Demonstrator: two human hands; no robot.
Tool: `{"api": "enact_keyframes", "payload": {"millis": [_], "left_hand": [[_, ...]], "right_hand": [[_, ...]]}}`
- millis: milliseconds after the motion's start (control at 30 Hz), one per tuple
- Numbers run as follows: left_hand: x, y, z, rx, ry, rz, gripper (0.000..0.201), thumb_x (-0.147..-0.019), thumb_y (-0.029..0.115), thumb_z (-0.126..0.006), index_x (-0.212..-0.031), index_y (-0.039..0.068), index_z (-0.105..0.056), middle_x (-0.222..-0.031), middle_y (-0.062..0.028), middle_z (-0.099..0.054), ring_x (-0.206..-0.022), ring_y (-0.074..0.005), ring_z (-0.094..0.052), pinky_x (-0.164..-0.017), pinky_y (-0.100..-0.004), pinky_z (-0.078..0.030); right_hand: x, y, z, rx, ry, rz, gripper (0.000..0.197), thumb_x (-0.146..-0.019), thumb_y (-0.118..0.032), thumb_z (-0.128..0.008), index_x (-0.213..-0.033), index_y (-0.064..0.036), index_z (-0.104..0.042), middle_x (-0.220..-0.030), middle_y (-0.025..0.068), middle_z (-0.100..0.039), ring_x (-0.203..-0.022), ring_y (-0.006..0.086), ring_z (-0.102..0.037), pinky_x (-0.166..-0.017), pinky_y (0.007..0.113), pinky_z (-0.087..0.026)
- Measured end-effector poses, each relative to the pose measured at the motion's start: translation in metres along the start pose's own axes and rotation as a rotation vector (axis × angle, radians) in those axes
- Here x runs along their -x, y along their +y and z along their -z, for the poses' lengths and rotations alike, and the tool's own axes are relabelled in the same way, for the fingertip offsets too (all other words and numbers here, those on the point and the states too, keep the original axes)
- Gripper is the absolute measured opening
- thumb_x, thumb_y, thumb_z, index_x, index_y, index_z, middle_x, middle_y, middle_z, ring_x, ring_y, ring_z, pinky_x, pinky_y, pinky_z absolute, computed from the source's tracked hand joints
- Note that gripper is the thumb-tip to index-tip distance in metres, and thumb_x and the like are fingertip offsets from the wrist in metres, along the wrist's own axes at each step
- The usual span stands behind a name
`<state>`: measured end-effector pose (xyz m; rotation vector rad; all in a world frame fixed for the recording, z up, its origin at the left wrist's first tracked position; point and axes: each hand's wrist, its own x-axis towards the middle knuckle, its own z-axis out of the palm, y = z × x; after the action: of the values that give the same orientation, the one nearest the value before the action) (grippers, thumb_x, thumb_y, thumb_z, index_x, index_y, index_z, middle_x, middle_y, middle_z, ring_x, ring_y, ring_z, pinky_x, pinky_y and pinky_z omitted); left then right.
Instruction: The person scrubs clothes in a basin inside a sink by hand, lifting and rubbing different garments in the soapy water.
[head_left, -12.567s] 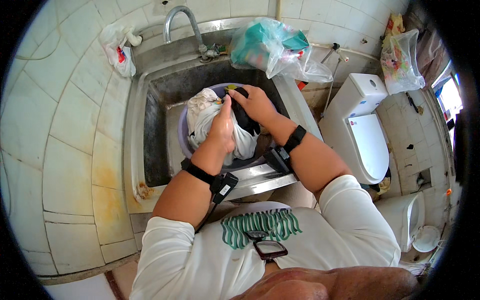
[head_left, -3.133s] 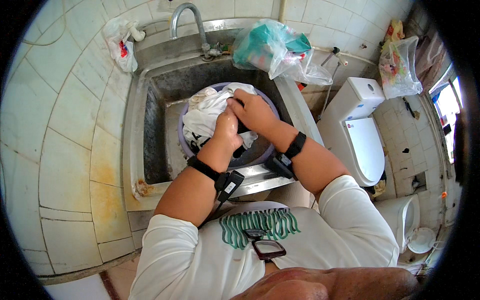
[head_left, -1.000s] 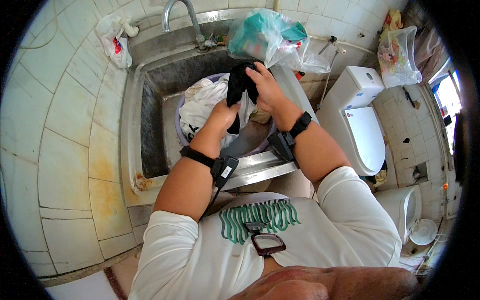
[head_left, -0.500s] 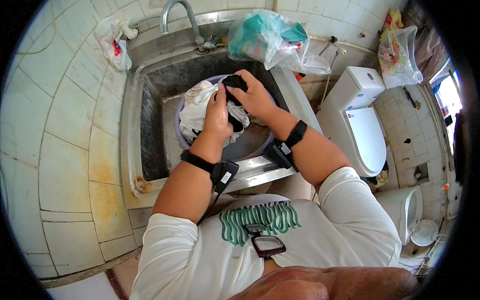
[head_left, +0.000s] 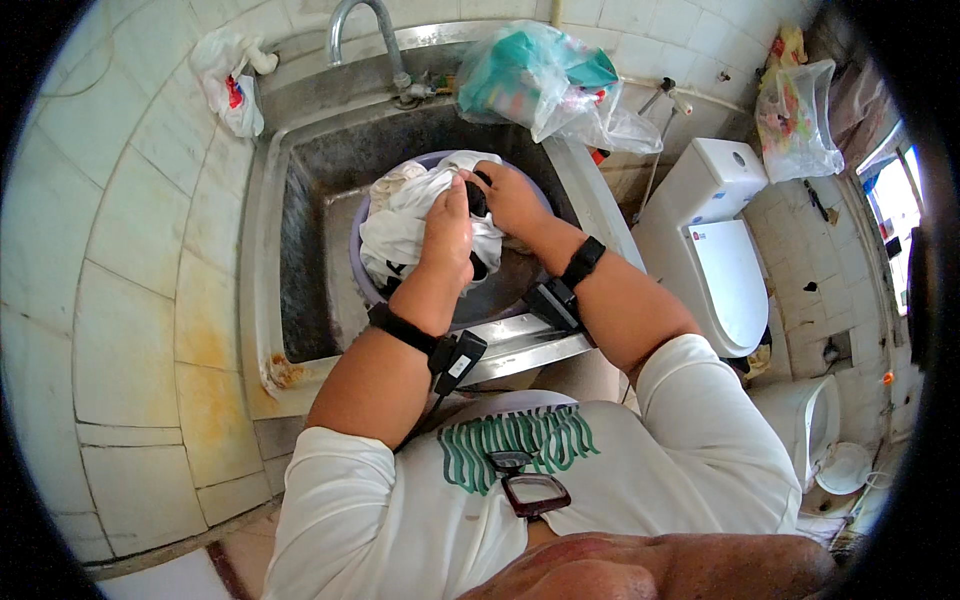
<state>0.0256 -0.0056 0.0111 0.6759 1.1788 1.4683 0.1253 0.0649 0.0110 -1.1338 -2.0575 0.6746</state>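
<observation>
A bundled black cloth (head_left: pixel 478 199) is pinched between my two hands; its exact kind I cannot make out. My left hand (head_left: pixel 447 235) closes on it from the left, thumb pointing up. From the right, my right hand (head_left: pixel 514 204) wraps its fingers round the far side. Directly beneath lies a heap of white clothing (head_left: pixel 397 225) with a dark print, filling much of a round lilac basin (head_left: pixel 357 250). Dark fabric also shows below my left hand. The basin stands inside a metal sink (head_left: pixel 262 230), and water seems to show at its near right.
A curved metal faucet (head_left: pixel 384 35) rises behind the sink. Plastic bags (head_left: pixel 540 75) sit on the sink's back right corner. Another bag (head_left: pixel 228 85) hangs on the left wall. To the right stands a white toilet (head_left: pixel 728 280) with its lid down.
Both hands have come slightly lower and nearer to me. The black cloth is bunched smaller, with less of it showing, and more white clothing is visible behind my hands.
</observation>
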Motion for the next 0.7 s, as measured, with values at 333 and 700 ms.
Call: {"api": "enact_keyframes", "payload": {"millis": [333,700], "left_hand": [[-0.009,-0.011,0.008,0.433,-0.085,0.285,0.049,-0.095,0.045,-0.041,-0.119,0.004,-0.053,-0.113,-0.0111,-0.056,-0.103,-0.0225,-0.053,-0.091,-0.0389,-0.042],[-0.022,-0.02,0.026,0.506,-0.104,0.271,0.045,-0.094,0.047,-0.043,-0.109,0.007,-0.058,-0.108,-0.0106,-0.06,-0.1,-0.0257,-0.056,-0.086,-0.0421,-0.045]], "right_hand": [[0.017,-0.052,0.012,-0.11,0.033,0.165,0.037,-0.089,-0.031,-0.056,-0.077,0.0046,-0.054,-0.072,0.0237,-0.054,-0.062,0.0347,-0.045,-0.06,0.038,-0.041],[0.028,-0.056,0.012,-0.054,-0.103,0.235,0.034,-0.089,-0.032,-0.052,-0.084,0.0007,-0.059,-0.076,0.0264,-0.06,-0.074,0.0458,-0.057,-0.067,0.05,-0.046]]}}
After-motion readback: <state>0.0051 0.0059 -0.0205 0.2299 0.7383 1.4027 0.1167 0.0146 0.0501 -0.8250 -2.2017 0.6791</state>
